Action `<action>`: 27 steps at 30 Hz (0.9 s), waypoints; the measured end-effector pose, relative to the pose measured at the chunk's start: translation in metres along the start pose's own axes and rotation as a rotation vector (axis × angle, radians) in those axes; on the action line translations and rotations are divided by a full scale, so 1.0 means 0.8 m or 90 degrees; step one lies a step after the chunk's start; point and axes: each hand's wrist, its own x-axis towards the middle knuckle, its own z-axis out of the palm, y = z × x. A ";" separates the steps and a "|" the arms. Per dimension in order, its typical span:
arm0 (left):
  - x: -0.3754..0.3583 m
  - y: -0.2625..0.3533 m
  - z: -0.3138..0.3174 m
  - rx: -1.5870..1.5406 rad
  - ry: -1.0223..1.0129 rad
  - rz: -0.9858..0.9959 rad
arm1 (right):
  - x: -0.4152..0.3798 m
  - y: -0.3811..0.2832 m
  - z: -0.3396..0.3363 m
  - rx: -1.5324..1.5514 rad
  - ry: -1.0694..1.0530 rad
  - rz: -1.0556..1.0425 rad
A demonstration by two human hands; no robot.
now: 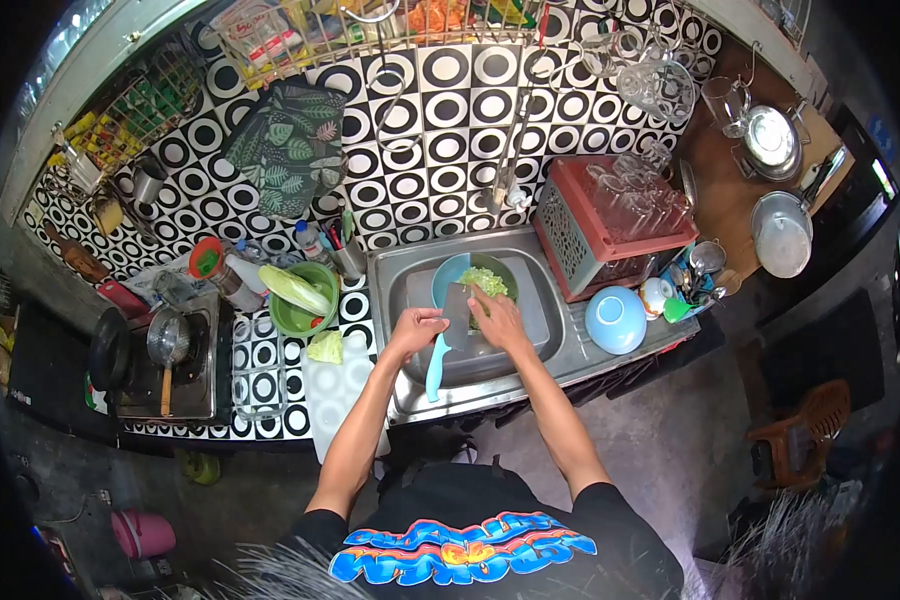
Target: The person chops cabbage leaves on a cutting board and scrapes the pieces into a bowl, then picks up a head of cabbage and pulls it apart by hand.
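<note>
A knife with a light blue handle (pixel 435 372) and a broad blade (pixel 456 312) is tilted over the sink (pixel 560 335), its handle toward me. My left hand (pixel 417 332) is closed, its thumb and fingertips pinching at the blade's left side. My right hand (pixel 496 320) has its fingers stretched out along the other side of the blade, by the chopped pale green cabbage (pixel 486 280). Beneath the fingertips, a light blue bowl (pixel 448 278) sits in the sink with the chopped cabbage in it. The hands partly hide the bowl.
Left of the sink, a green basket (pixel 290 322) holds a napa cabbage (pixel 295 290), with a loose leaf (pixel 325 347) near a white board (pixel 342 390). A stove with a pan (pixel 168 335) is farther left. On the right are an upturned blue bowl (pixel 616 320) and a red dish rack (pixel 580 215).
</note>
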 end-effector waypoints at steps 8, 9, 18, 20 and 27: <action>0.000 -0.010 0.003 -0.012 0.040 0.005 | -0.010 -0.012 -0.013 0.051 0.054 -0.054; -0.001 -0.008 0.003 -0.012 0.038 0.006 | -0.013 -0.017 -0.017 0.054 0.001 -0.070; -0.007 -0.008 0.006 -0.006 0.047 0.017 | 0.006 -0.013 -0.006 -0.075 0.042 0.107; -0.006 -0.015 0.002 -0.003 0.072 0.018 | -0.001 -0.015 -0.005 -0.032 0.094 0.114; -0.003 -0.041 0.017 -0.130 0.161 0.004 | -0.077 -0.044 0.031 0.304 0.011 0.052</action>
